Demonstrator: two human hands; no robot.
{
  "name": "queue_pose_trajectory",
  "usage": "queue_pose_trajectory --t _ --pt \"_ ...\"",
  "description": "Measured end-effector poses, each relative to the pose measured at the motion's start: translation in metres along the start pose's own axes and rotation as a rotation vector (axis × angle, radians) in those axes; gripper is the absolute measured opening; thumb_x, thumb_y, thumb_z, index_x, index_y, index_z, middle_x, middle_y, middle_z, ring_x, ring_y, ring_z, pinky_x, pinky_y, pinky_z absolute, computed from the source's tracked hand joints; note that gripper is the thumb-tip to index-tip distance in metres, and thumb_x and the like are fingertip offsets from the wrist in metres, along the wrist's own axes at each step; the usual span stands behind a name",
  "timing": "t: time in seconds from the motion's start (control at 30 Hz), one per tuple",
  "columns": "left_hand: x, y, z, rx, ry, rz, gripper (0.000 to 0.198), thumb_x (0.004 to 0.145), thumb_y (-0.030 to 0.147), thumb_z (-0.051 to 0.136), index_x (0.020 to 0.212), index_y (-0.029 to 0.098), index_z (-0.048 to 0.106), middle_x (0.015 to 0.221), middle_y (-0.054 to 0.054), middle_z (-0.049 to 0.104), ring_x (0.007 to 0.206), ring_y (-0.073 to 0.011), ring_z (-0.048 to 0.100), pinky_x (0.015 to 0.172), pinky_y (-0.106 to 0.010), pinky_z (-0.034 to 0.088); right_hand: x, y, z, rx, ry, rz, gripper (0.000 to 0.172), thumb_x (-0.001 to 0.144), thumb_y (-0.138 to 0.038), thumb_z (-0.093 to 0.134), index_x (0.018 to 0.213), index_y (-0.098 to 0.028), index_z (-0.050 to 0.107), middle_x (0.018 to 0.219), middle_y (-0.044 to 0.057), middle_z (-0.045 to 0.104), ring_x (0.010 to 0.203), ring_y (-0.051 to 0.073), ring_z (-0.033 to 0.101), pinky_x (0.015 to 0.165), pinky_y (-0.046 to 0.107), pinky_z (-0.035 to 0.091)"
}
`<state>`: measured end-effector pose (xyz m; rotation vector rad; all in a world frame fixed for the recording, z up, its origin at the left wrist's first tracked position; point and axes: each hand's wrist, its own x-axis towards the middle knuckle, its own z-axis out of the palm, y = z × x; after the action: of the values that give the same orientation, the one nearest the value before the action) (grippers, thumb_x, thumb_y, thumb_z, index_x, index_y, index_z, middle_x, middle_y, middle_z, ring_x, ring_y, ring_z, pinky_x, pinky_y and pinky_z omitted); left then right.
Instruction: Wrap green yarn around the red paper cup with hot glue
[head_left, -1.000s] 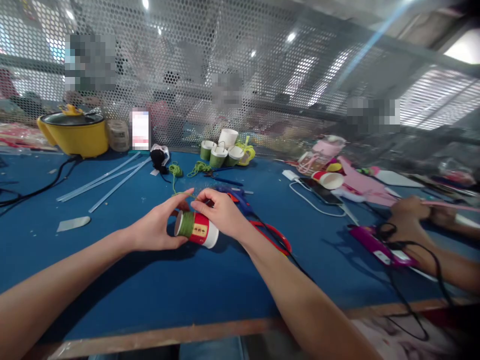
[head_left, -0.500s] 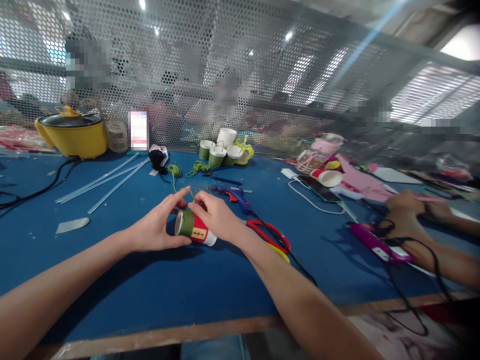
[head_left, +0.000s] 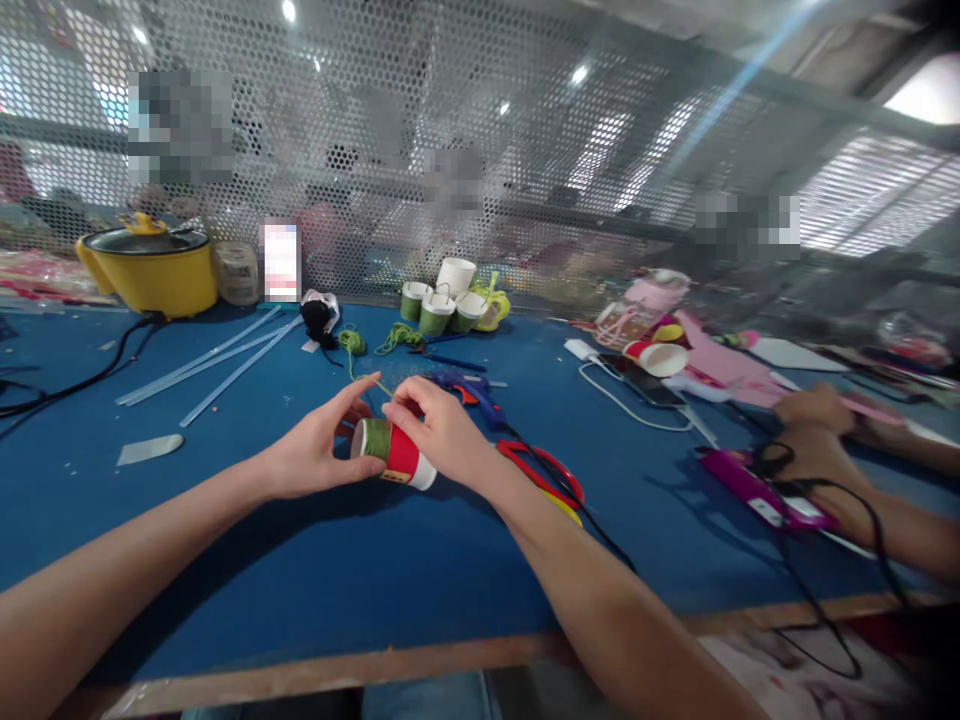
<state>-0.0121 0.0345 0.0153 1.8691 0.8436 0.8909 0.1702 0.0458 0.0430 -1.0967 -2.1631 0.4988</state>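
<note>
A small red and white paper cup (head_left: 405, 456) lies on its side in my hands, just above the blue table. Green yarn (head_left: 376, 437) is wound round the part near its rim. My left hand (head_left: 321, 445) grips the cup at that end, thumb in front and fingers behind. My right hand (head_left: 437, 424) has its fingertips pinched on the yarn strand at the top of the cup. From there the strand runs back toward a small ball of green yarn (head_left: 352, 342). The ends of several fingers are hidden behind the cup.
Red-handled scissors (head_left: 541, 470) and a blue glue gun (head_left: 480, 398) lie right of the cup. Green-wrapped cups (head_left: 435, 315) stand behind. Glue sticks (head_left: 240, 370) and a yellow pot (head_left: 157, 275) are left. Another person's arm (head_left: 847, 470) rests at right beside a purple power strip (head_left: 765, 488).
The cup has turned in my hands: its gold label has rolled down to the underside. My right hand has shifted slightly along the strand, while my left hand keeps its hold.
</note>
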Motion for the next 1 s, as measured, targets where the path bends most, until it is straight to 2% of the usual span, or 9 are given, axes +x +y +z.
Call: queue_pose_trajectory --t 0.23,0.4,0.6,0.7,0.83,1.0 --pt "-0.001 -0.002 0.000 0.045 -0.012 0.087 0.083 0.073 0.024 0.066 0.141 0.023 0.019 0.112 -0.008 0.051 0.107 -0.0233 0.051 0.095 -0.041 0.044 0.001 0.001 -0.002 0.035 -0.003 0.003 0.020 0.085 -0.020 0.050 0.067 -0.021 0.041 0.071 -0.002 0.046 0.068 0.013 0.045 0.065 0.028 0.037" --pt "-0.002 0.000 0.000 0.095 -0.011 0.136 0.083 0.072 0.022 0.067 0.141 0.023 0.021 0.117 -0.010 0.051 0.108 -0.0246 0.051 0.094 -0.041 0.046 0.001 0.001 -0.002 0.021 -0.009 0.002 0.021 0.084 -0.019 0.051 0.066 -0.020 0.041 0.071 -0.002 0.047 0.068 0.013 0.046 0.066 0.028 0.036" --pt "-0.002 -0.002 0.000 0.159 0.002 0.187 0.083 0.072 0.021 0.067 0.142 0.024 0.021 0.118 -0.010 0.050 0.110 -0.0257 0.050 0.097 -0.043 0.044 0.000 -0.001 -0.001 -0.008 -0.095 0.105 0.020 0.088 -0.025 0.045 0.070 -0.021 0.041 0.065 -0.003 0.049 0.062 0.013 0.045 0.059 0.027 0.033" --pt "-0.002 -0.004 0.001 0.163 -0.005 0.205 0.082 0.073 0.022 0.066 0.142 0.022 0.021 0.119 -0.011 0.048 0.113 -0.0265 0.049 0.099 -0.044 0.042 0.000 -0.001 0.001 -0.051 -0.097 0.109 0.021 0.089 -0.025 0.044 0.069 -0.021 0.037 0.065 -0.003 0.048 0.061 0.013 0.045 0.058 0.027 0.032" --pt "-0.002 -0.003 0.002 0.127 -0.018 0.130 0.085 0.073 0.025 0.067 0.142 0.020 0.017 0.120 -0.012 0.047 0.115 -0.0272 0.047 0.100 -0.046 0.040 0.000 0.001 0.005 -0.128 -0.062 0.066 0.024 0.088 -0.024 0.046 0.067 -0.022 0.035 0.068 -0.002 0.047 0.064 0.014 0.045 0.061 0.028 0.033" --pt "-0.001 -0.004 0.002 0.024 -0.005 -0.032 0.082 0.074 0.031 0.067 0.140 0.023 0.019 0.110 -0.009 0.052 0.096 -0.0236 0.058 0.087 -0.045 0.049 -0.002 0.001 0.008 -0.206 -0.030 0.041 0.019 0.088 -0.021 0.047 0.070 -0.021 0.041 0.074 0.000 0.049 0.069 0.015 0.047 0.065 0.028 0.036"
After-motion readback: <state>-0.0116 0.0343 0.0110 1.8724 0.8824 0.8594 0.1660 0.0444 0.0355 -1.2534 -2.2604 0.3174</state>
